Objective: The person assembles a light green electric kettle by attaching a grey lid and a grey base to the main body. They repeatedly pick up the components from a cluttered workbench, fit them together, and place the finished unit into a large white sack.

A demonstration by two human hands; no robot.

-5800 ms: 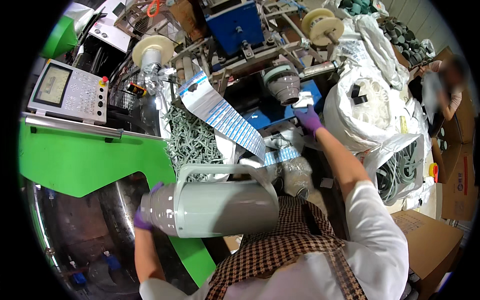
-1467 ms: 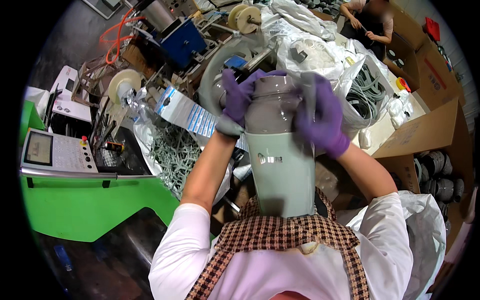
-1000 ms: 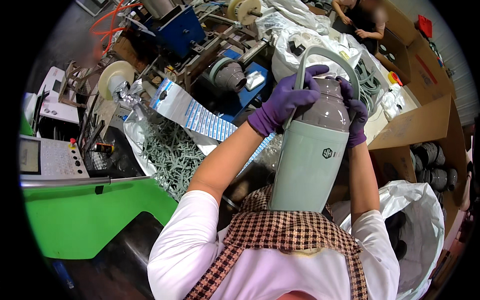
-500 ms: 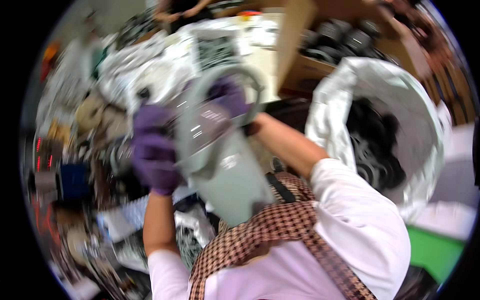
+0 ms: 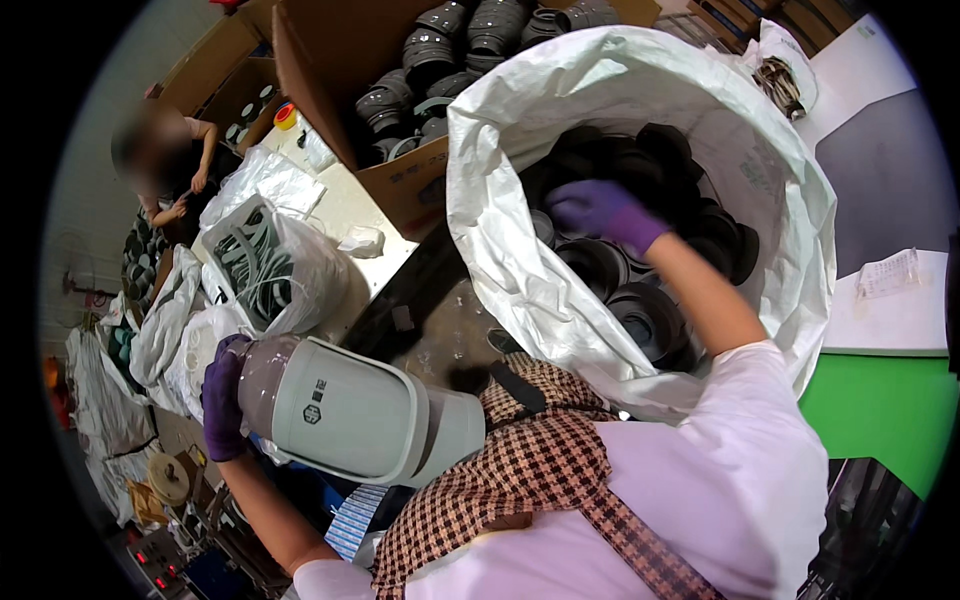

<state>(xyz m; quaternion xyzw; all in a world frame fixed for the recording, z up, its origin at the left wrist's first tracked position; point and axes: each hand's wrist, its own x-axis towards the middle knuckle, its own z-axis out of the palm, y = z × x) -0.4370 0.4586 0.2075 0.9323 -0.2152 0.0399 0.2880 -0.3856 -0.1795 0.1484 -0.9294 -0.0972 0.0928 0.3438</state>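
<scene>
Plainly, the flask (image 5: 345, 410) was in the left hand (image 5: 224, 400), off to the person's left, with its neck outward and its base near or against the apron (image 5: 545, 440). Its long axis ran almost level across the view, dipping a little toward the body. The left hand was curled round the neck; the tips of its fingers were partly hidden. The handle (image 5: 423, 410) looped round the pale green body.

Up and to the right of the flask, well apart from it, the right hand (image 5: 605, 215) was down inside the sack (image 5: 500, 230), over the dark rings (image 5: 640, 320). So the hands were split: the left one was at the flask, the right one was the nearer to the rings, and the sack's near wall stood between. The right fingers pointed left, held loosely together and a bit blurred; whether they pinched a ring or only touched the pile could not be told. The rings lay heaped at odd angles, some with the open side up.

Beyond the sack's left side stood the carton (image 5: 410, 190), with grey shells (image 5: 430, 55) stacked in it. Left of that, the pale table (image 5: 375, 230) bore the tub (image 5: 228, 238) of green strips (image 5: 250, 265) and a yellow and red roll (image 5: 285, 117). A co-worker (image 5: 185, 150) sat past the table's far end. At the right, beyond the sack, was a green panel (image 5: 880, 410).
</scene>
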